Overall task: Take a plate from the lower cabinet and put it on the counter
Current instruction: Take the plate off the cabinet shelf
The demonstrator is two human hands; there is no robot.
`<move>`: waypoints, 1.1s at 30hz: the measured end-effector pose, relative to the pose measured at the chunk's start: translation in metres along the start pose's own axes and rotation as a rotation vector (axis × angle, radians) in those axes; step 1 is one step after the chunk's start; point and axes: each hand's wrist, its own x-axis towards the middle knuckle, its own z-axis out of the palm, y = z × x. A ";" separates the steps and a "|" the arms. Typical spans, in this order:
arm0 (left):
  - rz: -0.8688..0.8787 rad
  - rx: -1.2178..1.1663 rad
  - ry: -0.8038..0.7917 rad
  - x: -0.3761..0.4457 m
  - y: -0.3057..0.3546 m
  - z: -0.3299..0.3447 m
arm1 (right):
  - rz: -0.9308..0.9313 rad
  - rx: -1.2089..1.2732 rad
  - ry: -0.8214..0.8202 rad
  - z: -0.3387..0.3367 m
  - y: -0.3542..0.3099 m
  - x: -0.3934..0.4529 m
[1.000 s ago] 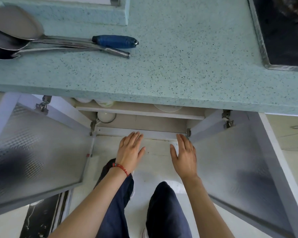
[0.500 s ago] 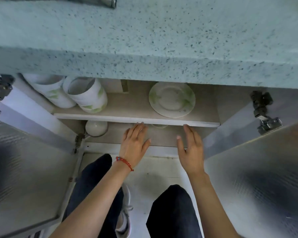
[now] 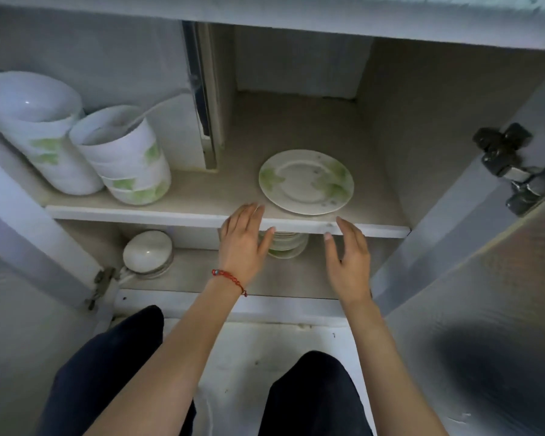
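A white plate with green leaf print [image 3: 306,182] lies flat on the upper shelf [image 3: 170,212] of the open lower cabinet, right of centre. Below the shelf edge a small stack of dishes [image 3: 288,245] shows partly, hidden in part by my left hand. My left hand [image 3: 243,243], with a red bracelet at the wrist, is open in front of the shelf edge, its fingertips just left of the plate. My right hand [image 3: 348,256] is open too, just below the shelf edge under the plate's right side. Neither touches the plate.
Two stacks of white bowls with green print [image 3: 129,162] [image 3: 41,130] stand on the shelf's left. A white lid-like dish [image 3: 147,251] lies on the bottom left. Both frosted doors [image 3: 485,309] stand open, with a hinge [image 3: 516,171] at the right. My knees are below.
My head has dropped lower, so the countertop left the view and the cabinet interior fills it. Both hands have moved up and forward to the shelf edge near the plate.
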 end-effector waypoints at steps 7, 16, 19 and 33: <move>-0.109 -0.139 0.039 0.027 0.003 0.005 | 0.003 0.056 0.068 0.004 0.008 0.028; -0.159 -0.191 -0.009 0.073 -0.007 0.008 | -0.007 -0.016 0.125 0.006 0.017 0.077; -0.205 -0.153 -0.045 0.085 -0.012 0.010 | 0.031 -0.069 0.125 0.007 0.022 0.087; -0.267 -0.013 -0.127 0.096 -0.019 0.025 | 0.204 -0.199 0.078 0.015 0.017 0.098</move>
